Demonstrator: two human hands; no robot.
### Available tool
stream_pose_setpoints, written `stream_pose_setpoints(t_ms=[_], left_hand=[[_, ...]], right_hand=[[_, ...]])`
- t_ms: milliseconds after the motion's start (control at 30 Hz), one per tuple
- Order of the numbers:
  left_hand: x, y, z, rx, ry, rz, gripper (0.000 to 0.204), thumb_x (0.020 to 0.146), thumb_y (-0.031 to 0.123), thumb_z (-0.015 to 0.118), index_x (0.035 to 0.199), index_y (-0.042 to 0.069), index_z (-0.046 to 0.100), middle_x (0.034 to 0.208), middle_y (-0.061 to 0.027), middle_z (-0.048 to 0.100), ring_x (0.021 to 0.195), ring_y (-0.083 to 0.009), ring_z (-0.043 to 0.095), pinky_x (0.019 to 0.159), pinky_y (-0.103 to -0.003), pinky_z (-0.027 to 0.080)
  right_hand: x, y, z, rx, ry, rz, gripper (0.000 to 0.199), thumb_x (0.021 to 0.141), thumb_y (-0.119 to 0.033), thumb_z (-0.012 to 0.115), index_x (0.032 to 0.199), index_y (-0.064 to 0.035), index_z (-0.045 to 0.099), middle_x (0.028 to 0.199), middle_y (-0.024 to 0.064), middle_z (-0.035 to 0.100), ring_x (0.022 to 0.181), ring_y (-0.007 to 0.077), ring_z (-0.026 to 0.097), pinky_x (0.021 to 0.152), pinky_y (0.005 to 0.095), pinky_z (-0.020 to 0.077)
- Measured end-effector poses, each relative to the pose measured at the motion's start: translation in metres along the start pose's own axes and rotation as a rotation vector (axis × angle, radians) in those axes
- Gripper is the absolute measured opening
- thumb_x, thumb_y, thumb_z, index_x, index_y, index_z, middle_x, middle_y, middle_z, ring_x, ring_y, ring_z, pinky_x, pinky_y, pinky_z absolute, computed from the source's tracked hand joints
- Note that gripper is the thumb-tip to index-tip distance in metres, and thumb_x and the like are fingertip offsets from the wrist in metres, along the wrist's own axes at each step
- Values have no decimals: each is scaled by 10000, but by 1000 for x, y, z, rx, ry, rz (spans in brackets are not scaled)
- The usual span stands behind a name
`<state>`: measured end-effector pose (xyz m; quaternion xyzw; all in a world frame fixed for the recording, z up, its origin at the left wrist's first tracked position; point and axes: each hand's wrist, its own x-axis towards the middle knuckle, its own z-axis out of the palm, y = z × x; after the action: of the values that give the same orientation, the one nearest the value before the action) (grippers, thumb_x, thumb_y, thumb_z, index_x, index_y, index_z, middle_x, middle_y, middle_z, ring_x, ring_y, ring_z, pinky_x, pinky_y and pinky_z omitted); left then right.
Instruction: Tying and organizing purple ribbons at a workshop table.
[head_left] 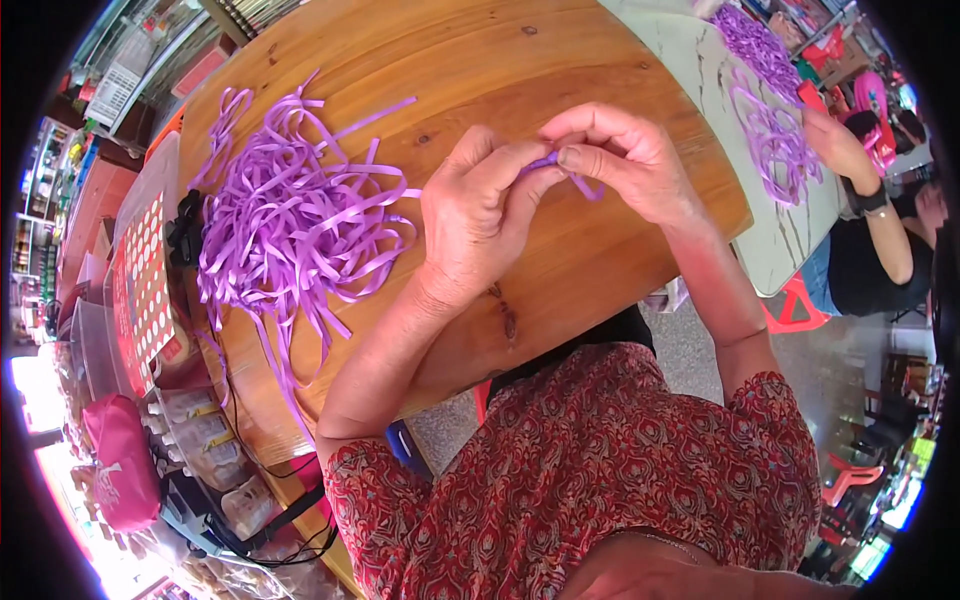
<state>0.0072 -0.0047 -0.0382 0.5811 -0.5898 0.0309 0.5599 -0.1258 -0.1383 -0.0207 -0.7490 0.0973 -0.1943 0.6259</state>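
So the thing here is a narrow purple ribbon (541, 163), held up over the wooden table (480, 70) with a short end sticking out past the right fingers. Both hands are on it: the left hand (472, 210) pinches it between thumb and fingers, and the right hand (625, 165) has its own thumb-and-finger pinch just beside that. Can't tell if there's a knot or fold under there, the fingertips cover too much. It looks like satin, so I'd bet it's super light, floppy and a bit slippery, not something you'd break but easy to crease or let slide. I'd grip it right by the bit being worked, flat between thumb pad and index, and keep that loose end free. Watch the loose ribbon pile (290, 220) to the left too; it's all loops and probably snags if you yank one.
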Motion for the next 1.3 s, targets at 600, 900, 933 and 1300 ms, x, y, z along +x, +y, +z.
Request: stream_pose_setpoints(t_ms=[600,900,933,1300], left_hand=[[15,-46,-26,593,-179,-25,196,794,34,655,989,17,646,945,-115,615,887,-241,588,784,-342,460],[-11,13,34,-421,-284,-362,348,916,69,538,1253,-6,499,1209,-141,537,1122,-208,513,955,-312,408],[-15,10,41,-471,-255,-395,295,941,64,503,1224,-16,517,1118,-103,572,1030,-129,534,866,-260,445],[-22,-33,35,394,-293,-9,285,807,79,658,1085,42,608,997,-151,585,920,-299,571,800,-380,454]], right_hand=[[-63,38,-57,-312,356,-40,129,862,-74,625,974,-50,684,832,19,662,730,95,610,673,227,490],[-49,35,-12,-895,239,-616,153,776,-175,690,917,-123,663,868,23,573,825,222,555,741,368,428],[-47,36,-13,-924,219,-630,183,753,-190,702,915,-121,652,876,24,571,826,224,560,762,378,422],[-101,74,-122,-983,648,-294,206,785,-172,701,937,-43,650,899,94,634,824,268,619,728,352,507]])
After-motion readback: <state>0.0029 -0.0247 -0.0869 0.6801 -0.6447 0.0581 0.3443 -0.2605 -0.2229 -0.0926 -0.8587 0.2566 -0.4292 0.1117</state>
